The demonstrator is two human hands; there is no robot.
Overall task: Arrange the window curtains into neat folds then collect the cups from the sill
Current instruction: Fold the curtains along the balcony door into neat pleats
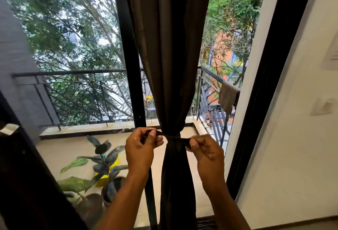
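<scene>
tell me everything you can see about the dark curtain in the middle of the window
The curtain is dark brown, matte cloth, hanging straight down in front of the black window frame. It falls in soft vertical folds, wide at the top, cinched to a narrow waist by a matching tie band, then spreading slightly below to the floor. The left hand and right hand each pinch one end of the band, pulled out sideways.

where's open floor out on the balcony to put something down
Bare tiles lie between the parapet and the potted plants, and right of the curtain below the railing. The plant corner is crowded.
</scene>
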